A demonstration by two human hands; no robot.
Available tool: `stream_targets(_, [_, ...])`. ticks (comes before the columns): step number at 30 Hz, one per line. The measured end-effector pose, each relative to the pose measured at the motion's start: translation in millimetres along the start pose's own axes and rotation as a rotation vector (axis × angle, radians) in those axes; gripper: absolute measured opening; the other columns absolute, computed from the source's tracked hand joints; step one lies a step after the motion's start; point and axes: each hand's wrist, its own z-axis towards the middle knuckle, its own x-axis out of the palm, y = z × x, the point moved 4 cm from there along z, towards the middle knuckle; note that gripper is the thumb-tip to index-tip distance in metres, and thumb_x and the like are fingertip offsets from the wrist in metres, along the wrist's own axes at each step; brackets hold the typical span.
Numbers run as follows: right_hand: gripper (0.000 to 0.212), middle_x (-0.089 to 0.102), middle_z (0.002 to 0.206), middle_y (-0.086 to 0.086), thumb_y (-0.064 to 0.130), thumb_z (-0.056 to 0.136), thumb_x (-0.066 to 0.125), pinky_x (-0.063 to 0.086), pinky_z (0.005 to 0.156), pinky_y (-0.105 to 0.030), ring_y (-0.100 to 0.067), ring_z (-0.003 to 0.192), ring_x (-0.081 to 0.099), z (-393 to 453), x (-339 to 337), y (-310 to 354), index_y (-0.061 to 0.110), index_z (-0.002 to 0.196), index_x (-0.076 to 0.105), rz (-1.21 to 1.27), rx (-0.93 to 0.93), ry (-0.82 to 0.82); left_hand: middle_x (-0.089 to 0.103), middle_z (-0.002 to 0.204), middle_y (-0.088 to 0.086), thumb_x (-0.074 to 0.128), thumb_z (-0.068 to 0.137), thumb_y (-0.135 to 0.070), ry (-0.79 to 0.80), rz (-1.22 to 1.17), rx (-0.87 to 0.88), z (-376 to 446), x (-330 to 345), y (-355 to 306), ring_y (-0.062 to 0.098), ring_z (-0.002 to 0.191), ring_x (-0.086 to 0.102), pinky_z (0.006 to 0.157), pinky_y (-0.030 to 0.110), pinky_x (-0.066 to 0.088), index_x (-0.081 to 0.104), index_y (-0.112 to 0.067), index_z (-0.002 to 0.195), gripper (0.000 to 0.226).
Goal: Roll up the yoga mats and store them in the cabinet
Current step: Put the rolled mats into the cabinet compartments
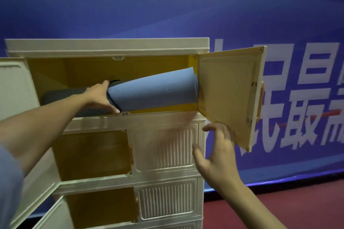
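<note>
- The cabinet (111,46) is our landmark: a cream unit of stacked compartments before a blue banner (186,5); its top compartment stands open.
- The top right door (229,95) swings out from the cabinet's right edge. We judge that shutting it now would jam it, because the blue mat juts past the opening.
- Inside the top compartment the rolled blue mat (154,91) lies tilted, its right end raised at the door hinge; a dark grey mat (61,96) lies at the left.
- Our left hand (100,96) grips the blue mat's left end; a hard shove could unroll it.
- Our right hand (219,150), fingers spread and empty, hovers below the door.
</note>
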Motion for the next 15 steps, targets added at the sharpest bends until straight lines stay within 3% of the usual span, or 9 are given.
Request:
stream_targets(3, [0.038, 0.047, 0.114, 0.007, 0.030, 0.078, 0.066, 0.034, 0.096, -0.020, -0.009, 0.112, 0.043, 2.3, 24.1, 12.9, 0.027, 0.112, 0.049, 0.033, -0.006, 0.068, 0.055, 0.135, 0.009, 0.077, 0.047, -0.086, -0.179, 0.023, 0.218, -3.5, 5.7, -30.2, 0.036, 0.116, 0.058, 0.097, 0.050, 0.049, 0.024, -0.028, 0.151, 0.130])
stream_targets(7, [0.041, 0.046, 0.114, 0.008, 0.027, 0.079, 0.069, 0.027, 0.094, -0.004, 0.005, 0.108, 0.040, -7.5, 40.8, 21.6, 0.026, 0.115, 0.049, 0.057, -0.029, 0.131, 0.066, 0.114, 0.004, 0.070, 0.055, -0.089, -0.268, 0.230, 0.345, 2.8, -7.2, -41.0, 0.028, 0.096, 0.065, 0.075, 0.039, 0.052, 0.037, -0.029, 0.141, 0.110])
stream_targets(11, [0.042, 0.043, 0.119, 0.012, 0.028, 0.081, 0.068, 0.031, 0.098, -0.011, -0.005, 0.118, 0.044, -23.7, 27.5, 9.5, 0.030, 0.117, 0.047, 0.025, -0.044, 0.128, 0.066, 0.098, 0.007, 0.071, 0.060, -0.087, -0.267, 0.312, 0.251, 14.5, -15.6, -46.4, 0.027, 0.083, 0.062, 0.067, 0.037, 0.048, 0.052, -0.019, 0.114, 0.089])
stream_targets(15, [0.039, 0.046, 0.116, 0.015, 0.026, 0.081, 0.068, 0.035, 0.097, -0.014, -0.005, 0.116, 0.046, -25.6, 4.2, -5.1, 0.029, 0.115, 0.049, 0.004, -0.050, 0.073, 0.060, 0.082, 0.000, 0.074, 0.063, -0.083, -0.220, 0.317, 0.189, 22.5, -7.3, -59.9, 0.020, 0.072, 0.057, 0.065, 0.035, 0.052, 0.055, -0.019, 0.091, 0.073])
